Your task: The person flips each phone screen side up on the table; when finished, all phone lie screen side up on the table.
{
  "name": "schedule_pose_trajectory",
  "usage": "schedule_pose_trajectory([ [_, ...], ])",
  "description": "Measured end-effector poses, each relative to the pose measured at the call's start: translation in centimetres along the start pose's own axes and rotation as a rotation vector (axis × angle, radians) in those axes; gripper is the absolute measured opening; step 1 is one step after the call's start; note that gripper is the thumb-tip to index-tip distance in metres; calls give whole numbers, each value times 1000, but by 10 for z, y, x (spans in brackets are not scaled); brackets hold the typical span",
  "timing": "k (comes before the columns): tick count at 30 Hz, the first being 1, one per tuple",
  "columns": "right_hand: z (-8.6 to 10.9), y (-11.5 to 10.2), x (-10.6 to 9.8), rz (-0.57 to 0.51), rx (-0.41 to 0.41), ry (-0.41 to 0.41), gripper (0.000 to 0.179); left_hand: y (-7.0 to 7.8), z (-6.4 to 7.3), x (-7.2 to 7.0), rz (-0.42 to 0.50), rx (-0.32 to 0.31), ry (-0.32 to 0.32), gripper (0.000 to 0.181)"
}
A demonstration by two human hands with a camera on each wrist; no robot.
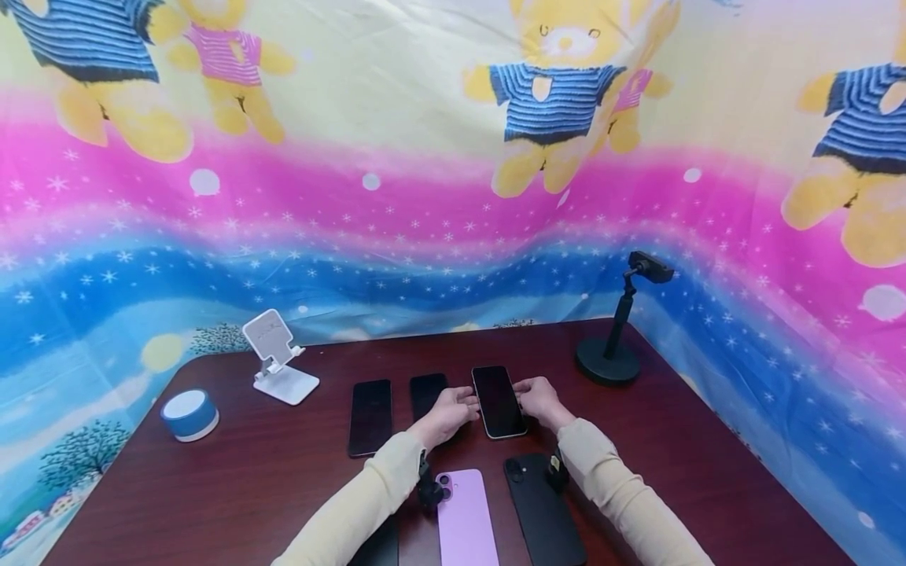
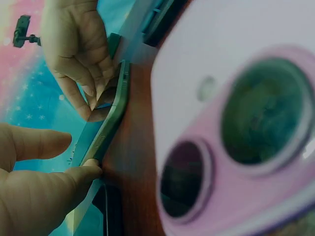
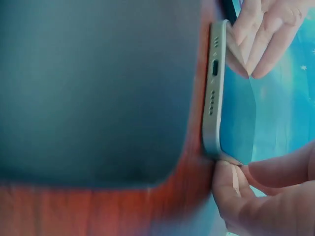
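Note:
A smartphone [image 1: 499, 401] with a dark screen and a pale frame lies face up between both hands. At its left long edge is my left hand [image 1: 453, 413], with the thumb touching the frame in the left wrist view and the index finger extended apart from it. My right hand [image 1: 543, 399] touches the opposite edge; its fingertips [image 3: 225, 179] meet the frame in the right wrist view. The charging port shows on the phone's near end [image 3: 215, 69]. Nearer to me lie a lilac phone [image 1: 469, 519] and a black phone [image 1: 546, 511], both back up.
Two dark-screened phones, one at the left [image 1: 371, 417] and one partly behind my left hand [image 1: 427, 391], lie on the table [image 1: 283, 464]. Farther off stand a white folding phone stand [image 1: 286, 383], a blue-and-white round device [image 1: 189, 415] and a black stand [image 1: 609, 360].

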State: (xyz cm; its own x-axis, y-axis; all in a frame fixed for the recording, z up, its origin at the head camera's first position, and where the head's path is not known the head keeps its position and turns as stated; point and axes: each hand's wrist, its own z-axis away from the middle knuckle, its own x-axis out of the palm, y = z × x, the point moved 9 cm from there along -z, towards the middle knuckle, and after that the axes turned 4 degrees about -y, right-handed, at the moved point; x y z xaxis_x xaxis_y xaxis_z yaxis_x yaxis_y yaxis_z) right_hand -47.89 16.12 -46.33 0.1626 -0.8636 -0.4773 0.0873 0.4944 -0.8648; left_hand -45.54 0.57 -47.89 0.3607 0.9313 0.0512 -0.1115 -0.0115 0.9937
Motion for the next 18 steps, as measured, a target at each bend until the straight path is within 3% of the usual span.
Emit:
schedule_pose_trajectory([
  [7,-1,-1,4,-6,17,-75,34,-5,-7,1,-129,20,-31,70],
  [8,-1,-2,4,3,14,-80,33,-14,-17,-3,-133,64,-57,71],
  [10,0,-3,5,23,11,-87,32,-16,-20,-3,-184,81,-70,72],
  [14,1,-6,7,61,4,-91,30,-2,-12,2,-387,111,-69,69],
  [16,1,-6,7,68,-3,-92,30,14,1,8,-501,78,-46,66],
  [18,1,-6,8,68,-4,-92,30,19,5,10,-548,87,-46,64],
])
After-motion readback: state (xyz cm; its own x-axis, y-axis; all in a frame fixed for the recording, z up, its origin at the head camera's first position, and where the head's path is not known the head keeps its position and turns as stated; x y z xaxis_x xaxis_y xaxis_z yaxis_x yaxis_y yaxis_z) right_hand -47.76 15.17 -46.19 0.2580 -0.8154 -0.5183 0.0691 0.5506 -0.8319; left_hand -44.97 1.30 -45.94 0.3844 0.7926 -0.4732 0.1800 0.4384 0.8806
